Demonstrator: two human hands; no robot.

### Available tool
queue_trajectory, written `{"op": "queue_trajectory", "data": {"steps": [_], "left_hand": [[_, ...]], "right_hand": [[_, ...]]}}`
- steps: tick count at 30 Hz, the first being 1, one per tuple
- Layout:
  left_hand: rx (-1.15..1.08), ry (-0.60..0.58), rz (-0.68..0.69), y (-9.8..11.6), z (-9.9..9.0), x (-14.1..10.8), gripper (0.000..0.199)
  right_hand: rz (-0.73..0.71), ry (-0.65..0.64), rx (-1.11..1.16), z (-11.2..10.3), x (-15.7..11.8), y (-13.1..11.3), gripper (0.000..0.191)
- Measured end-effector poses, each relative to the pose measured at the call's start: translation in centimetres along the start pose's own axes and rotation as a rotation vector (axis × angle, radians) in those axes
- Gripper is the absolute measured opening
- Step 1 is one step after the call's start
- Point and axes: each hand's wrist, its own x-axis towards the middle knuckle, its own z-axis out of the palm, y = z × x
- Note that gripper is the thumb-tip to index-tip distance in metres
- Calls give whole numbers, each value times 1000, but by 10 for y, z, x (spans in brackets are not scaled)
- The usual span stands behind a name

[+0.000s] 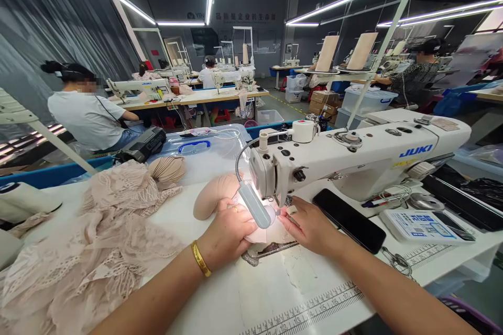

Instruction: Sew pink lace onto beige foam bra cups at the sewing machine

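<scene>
Beneath the head of a white sewing machine (353,154), my left hand (230,227) is closed on a pale beige fabric piece (257,235), left of the needle area. A beige moulded cup (214,196) stands up just behind that hand. My right hand (310,222) is at the needle's right side, thumb and index finger pinched together; what is between them is too small to make out. A grey lamp (255,207) on a bendable neck lights the spot and hides part of the fabric and some fingertips.
Beige lace fabric (118,220) is heaped at the left, with stacked cups (168,168) behind it. A black phone (349,220) and scissors (398,261) lie right. A plastic box (212,152) stands behind. A person (86,110) sits at the back left.
</scene>
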Motion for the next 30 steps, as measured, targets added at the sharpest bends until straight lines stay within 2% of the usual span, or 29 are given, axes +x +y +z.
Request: {"op": "queue_trajectory", "data": {"steps": [6, 12, 15, 20, 30], "left_hand": [[38, 44, 53, 11, 0, -5, 11], [60, -16, 91, 28, -5, -9, 9], [75, -31, 87, 33, -6, -10, 5], [108, -18, 55, 34, -1, -8, 8], [165, 26, -2, 18, 7, 3, 13]], "right_hand": [[-19, -86, 15, 0, -2, -3, 19], [-121, -309, 68, -4, -1, -9, 23], [-142, -369, 41, -4, -2, -11, 25], [-93, -370, 28, 0, -2, -10, 25], [-29, -247, -94, 18, -1, -5, 21]]}}
